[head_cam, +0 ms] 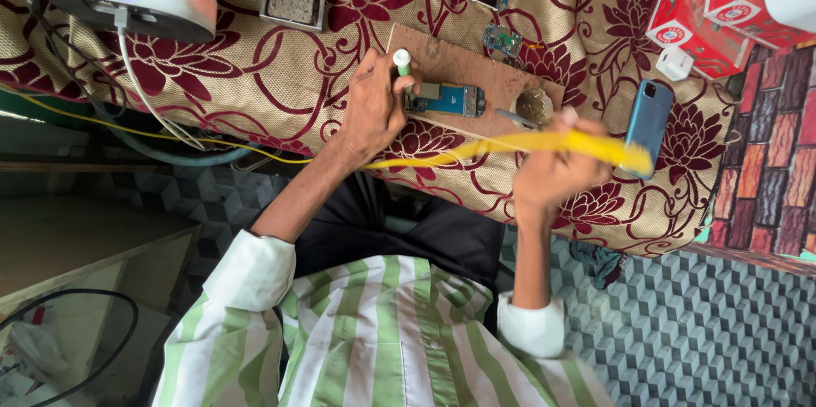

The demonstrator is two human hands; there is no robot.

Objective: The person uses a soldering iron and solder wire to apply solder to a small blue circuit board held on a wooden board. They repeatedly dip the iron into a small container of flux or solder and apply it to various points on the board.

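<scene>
Pinching a small green-capped tube, his left hand steadies the light, fragile circuit board; right hand grips a yellow-handled tool.

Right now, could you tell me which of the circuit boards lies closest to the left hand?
The blue circuit board on the wooden board, just beside the left hand. The two other boards lie farther up, nearer the cloth's far edge.

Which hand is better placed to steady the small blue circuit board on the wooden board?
Likely the left hand: it rests right beside the small blue circuit board, holding a small green-and-white tube. The right hand holds a yellow-handled tool, farther off.
</scene>
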